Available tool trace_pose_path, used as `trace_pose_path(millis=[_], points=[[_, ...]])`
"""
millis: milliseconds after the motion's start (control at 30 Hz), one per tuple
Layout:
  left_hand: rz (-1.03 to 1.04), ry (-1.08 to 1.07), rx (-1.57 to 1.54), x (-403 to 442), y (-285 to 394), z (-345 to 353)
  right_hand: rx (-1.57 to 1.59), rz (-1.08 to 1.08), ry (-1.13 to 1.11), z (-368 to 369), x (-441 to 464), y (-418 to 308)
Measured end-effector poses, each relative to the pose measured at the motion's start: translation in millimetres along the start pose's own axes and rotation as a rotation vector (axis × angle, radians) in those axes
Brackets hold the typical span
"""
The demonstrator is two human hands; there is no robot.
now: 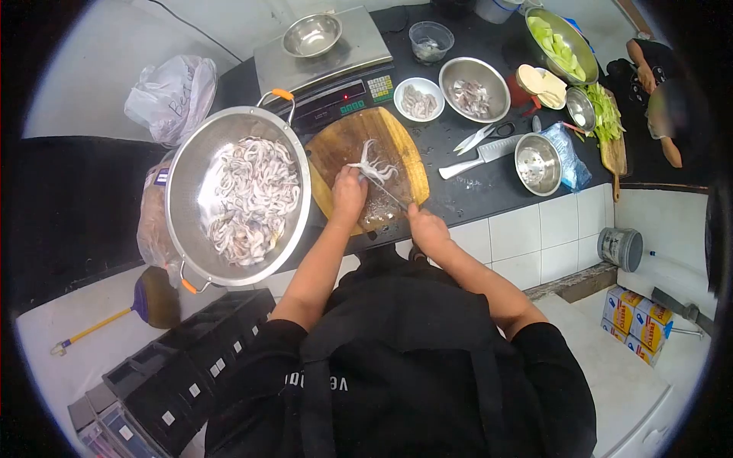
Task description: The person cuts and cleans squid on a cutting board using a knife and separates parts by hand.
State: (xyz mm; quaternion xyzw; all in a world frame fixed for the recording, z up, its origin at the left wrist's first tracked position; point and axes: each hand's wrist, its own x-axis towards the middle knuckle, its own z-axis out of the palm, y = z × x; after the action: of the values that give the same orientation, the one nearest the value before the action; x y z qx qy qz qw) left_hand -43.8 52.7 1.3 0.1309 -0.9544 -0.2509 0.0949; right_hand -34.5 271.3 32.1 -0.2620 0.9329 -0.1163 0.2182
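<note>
My right hand is closed round the handle of a knife, whose blade reaches up and left over the wooden cutting board. At the blade's tip lie pale squid tentacles, spread on the board. My left hand is closed on the squid's near end, its fingertips beside the blade. Left of the board, a large metal colander with orange handles holds a heap of squid tentacles.
Behind the board stand a scale with a metal bowl, a white bowl and a steel bowl. To the right lie scissors, a cleaver and a small bowl. Another person stands at the far right.
</note>
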Motion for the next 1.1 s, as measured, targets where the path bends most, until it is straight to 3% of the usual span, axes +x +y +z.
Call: trace_pose_path(millis=[867, 1100], points=[[0.008, 0.012, -0.033, -20.8, -10.9, 1.0, 0.261, 0.032, -0.144, -21.7, 11.3, 12.5], [-0.177, 0.035, 0.077, -18.0, -15.6, -32.2, 0.181, 0.004, -0.22, -37.7, -35.2, 57.1]])
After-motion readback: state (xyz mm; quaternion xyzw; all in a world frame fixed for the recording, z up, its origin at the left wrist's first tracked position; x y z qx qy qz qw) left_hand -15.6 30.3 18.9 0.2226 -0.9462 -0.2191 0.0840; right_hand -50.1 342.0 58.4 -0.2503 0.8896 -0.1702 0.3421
